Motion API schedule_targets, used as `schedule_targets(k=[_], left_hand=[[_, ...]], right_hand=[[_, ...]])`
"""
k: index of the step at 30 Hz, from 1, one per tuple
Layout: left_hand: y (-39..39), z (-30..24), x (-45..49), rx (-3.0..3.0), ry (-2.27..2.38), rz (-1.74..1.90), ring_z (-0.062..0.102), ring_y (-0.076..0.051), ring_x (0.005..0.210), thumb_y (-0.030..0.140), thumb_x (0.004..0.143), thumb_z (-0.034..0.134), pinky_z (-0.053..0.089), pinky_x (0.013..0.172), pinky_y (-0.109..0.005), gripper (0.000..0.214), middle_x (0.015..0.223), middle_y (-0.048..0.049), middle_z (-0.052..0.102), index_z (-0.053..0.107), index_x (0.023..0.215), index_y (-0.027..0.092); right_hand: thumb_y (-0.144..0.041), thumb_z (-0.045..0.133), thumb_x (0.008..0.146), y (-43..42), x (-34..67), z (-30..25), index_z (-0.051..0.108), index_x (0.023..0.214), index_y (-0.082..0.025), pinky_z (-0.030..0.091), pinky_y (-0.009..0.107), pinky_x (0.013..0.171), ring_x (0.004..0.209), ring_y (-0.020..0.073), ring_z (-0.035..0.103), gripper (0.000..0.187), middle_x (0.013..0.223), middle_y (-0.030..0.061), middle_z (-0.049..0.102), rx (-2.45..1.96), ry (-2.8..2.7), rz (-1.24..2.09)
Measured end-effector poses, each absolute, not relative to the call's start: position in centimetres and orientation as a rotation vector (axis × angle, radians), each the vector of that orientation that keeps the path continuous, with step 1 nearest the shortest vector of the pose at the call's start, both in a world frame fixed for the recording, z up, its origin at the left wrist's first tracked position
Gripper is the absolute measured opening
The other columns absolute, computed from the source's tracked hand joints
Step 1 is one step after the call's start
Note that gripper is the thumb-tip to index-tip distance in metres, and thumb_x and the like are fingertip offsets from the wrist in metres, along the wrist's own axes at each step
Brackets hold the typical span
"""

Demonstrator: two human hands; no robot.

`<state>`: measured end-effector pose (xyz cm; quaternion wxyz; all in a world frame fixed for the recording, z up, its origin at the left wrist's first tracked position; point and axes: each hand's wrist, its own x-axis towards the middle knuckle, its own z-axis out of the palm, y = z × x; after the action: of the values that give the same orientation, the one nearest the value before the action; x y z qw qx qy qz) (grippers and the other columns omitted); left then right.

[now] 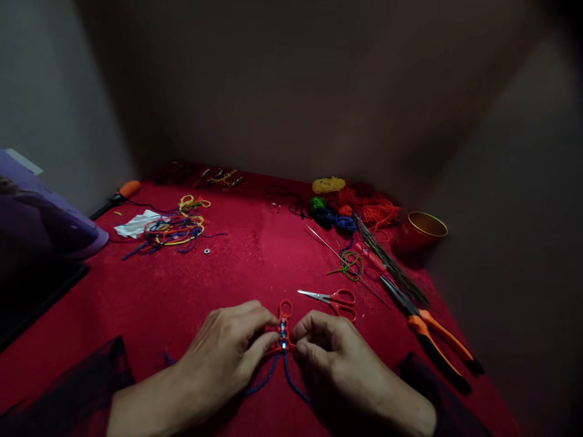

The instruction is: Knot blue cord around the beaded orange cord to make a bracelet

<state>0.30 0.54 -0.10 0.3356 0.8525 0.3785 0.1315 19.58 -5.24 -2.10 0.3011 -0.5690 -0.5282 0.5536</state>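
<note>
A small braided cord piece (283, 331) lies at the front middle of the red table. It is red and blue, with a red loop (285, 309) at its far end and shiny metal pieces along its middle. Two blue cord ends (291, 382) trail from it toward me. My left hand (241, 334) pinches the piece's left side between thumb and fingers. At its right edge, the thumb and fingertips of my right hand (325, 340) close on the red cord. Just beyond my right hand rest red-handled scissors (334, 300), blades pointing left.
Orange-handled pliers (423, 321), a bundle of thin sticks (392, 261) and a cup (423, 230) stand or lie to the right. Yarn balls (346, 223) sit at the back right. Tangled cords (177, 227), white paper (139, 224) and an orange-handled tool (130, 189) lie left.
</note>
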Motion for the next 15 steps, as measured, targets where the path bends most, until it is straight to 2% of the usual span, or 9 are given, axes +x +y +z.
schedule_targets(k=[5, 9, 15], left_hand=[[-0.3, -1.7, 0.9, 2.422, 0.775, 0.418, 0.055, -0.015, 0.064, 0.014, 0.09, 0.05, 0.036, 0.057, -0.024, 0.019, 0.073, -0.0023, 0.06, 0.067, 0.082, 0.018], [-0.5, -2.9, 1.5, 2.523, 0.754, 0.413, 0.057, -0.016, 0.067, 0.011, 0.087, 0.052, 0.037, 0.058, -0.025, 0.016, 0.077, -0.0034, 0.062, 0.065, 0.08, 0.018], [-0.6, -3.4, 1.5, 2.541, 0.733, 0.524, 0.054, -0.015, 0.058, 0.006, 0.082, 0.052, 0.035, 0.052, -0.025, 0.017, 0.068, -0.0015, 0.062, 0.061, 0.072, 0.016]], right_hand=[[-0.02, 0.057, 0.081, -5.0, 19.5, -2.0, 0.047, 0.08, -0.019, 0.034, 0.021, 0.051, 0.059, 0.0102, 0.043, 0.009, 0.067, -0.0037, 0.051, -1.462, -1.374, 1.443], [-0.015, 0.057, 0.078, -5.1, 19.6, -1.8, 0.044, 0.077, -0.02, 0.031, 0.021, 0.051, 0.059, 0.0094, 0.039, 0.014, 0.066, -0.0058, 0.046, -1.469, -1.434, 1.438], [-0.008, 0.052, 0.079, -5.4, 19.8, -1.7, 0.042, 0.079, -0.021, 0.03, 0.021, 0.053, 0.06, 0.0089, 0.037, 0.015, 0.067, -0.007, 0.044, -1.382, -1.499, 1.477]])
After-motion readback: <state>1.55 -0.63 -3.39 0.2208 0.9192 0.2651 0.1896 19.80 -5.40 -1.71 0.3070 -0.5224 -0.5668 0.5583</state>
